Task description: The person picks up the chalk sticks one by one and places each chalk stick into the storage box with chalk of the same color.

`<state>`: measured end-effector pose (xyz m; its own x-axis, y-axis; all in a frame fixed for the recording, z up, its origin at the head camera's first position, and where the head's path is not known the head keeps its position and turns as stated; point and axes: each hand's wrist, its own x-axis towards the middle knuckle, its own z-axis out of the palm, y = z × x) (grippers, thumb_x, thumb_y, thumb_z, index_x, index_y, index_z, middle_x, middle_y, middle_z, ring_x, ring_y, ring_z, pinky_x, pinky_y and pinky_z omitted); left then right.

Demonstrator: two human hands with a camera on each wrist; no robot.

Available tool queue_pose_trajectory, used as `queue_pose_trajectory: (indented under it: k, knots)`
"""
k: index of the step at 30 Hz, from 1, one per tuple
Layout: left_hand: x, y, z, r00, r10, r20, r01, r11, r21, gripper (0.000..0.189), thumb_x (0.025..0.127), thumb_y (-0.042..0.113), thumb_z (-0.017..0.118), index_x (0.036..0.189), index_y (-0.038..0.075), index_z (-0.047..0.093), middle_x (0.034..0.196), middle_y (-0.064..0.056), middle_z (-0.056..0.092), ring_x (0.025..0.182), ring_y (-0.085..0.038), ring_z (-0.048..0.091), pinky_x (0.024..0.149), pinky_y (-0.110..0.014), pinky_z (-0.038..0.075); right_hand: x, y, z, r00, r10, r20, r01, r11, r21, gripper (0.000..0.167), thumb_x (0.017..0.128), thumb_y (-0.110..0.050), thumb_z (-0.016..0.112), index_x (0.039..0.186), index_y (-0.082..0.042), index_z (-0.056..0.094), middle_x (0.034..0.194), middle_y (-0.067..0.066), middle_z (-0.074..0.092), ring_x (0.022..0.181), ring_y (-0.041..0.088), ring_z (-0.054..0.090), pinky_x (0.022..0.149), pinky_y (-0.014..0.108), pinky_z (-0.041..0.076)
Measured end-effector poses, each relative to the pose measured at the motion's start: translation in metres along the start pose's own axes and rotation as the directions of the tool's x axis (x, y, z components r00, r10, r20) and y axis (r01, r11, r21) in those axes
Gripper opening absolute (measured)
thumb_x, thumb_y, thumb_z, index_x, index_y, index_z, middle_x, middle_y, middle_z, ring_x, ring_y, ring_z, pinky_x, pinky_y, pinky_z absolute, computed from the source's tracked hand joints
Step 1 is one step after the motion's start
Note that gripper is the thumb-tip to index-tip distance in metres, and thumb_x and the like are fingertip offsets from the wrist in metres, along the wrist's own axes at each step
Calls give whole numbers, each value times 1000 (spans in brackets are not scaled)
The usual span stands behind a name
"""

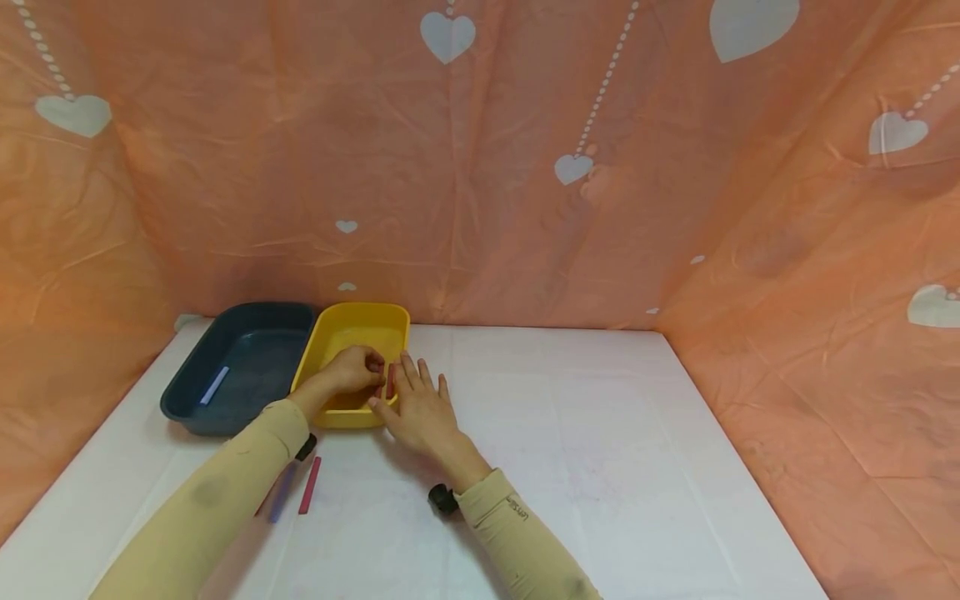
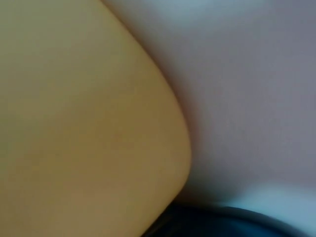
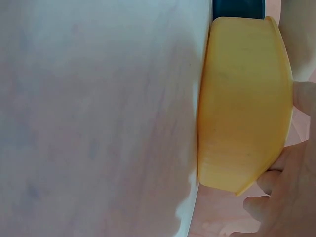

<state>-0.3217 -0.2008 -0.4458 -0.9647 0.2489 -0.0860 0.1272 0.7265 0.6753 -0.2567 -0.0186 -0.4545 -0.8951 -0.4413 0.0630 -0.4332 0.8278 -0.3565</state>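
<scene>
My left hand [image 1: 352, 369] reaches into the yellow tray [image 1: 363, 315], its fingertips curled and pinching a short red stick [image 1: 379, 388] near the right wall. Beside that stick, another red stick [image 1: 391, 381] stands against the same wall. Spread flat, my right hand [image 1: 423, 421] touches the tray's right rim with straight fingers and holds nothing. In the right wrist view, fingers [image 3: 269, 181] rest along the rim of the yellow tray [image 3: 244, 103]. The left wrist view is mostly blurred, filled by a patch of the left hand or wrist.
Left of the yellow tray stands a dark blue tray [image 1: 258, 312] with a pale violet stick [image 1: 214, 386] in it. On the white table [image 1: 600, 467], a red stick [image 1: 310, 485] and a violet stick [image 1: 282, 493] lie near the left forearm, which partly hides another red stick. Orange cloth [image 1: 495, 250] encloses the table.
</scene>
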Motion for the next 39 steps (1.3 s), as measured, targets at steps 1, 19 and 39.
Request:
queue_pose_trajectory:
  k: [1, 19, 39]
  knots:
    - [0, 1, 0, 1000, 0, 1, 0, 1000, 3, 35, 94, 3, 72, 119, -18, 62, 103, -24, 68, 95, -33, 64, 96, -48, 54, 0, 0, 0, 1000, 1, 3, -1, 1000, -2, 76, 107, -61, 35, 166, -14, 25, 174, 3, 12, 160, 28, 12, 125, 59, 15]
    - [-27, 3, -11, 999, 17, -31, -22, 984, -176, 44, 100, 6, 64, 136, -16, 51, 119, -30, 60, 96, -35, 69, 82, -40, 61, -2, 0, 1, 999, -31, -10, 31, 999, -8, 76, 108, -59, 35, 165, -9, 26, 174, 7, 14, 159, 31, 14, 125, 58, 15]
    - [-105, 7, -35, 975, 69, -210, -100, 984, -145, 45, 100, 14, 69, 139, -5, 56, 124, -24, 65, 104, -33, 68, 76, -25, 59, -3, -1, -1, 999, -30, -22, 31, 999, 14, 76, 108, -58, 38, 164, -7, 28, 173, 10, 16, 159, 31, 17, 125, 59, 16]
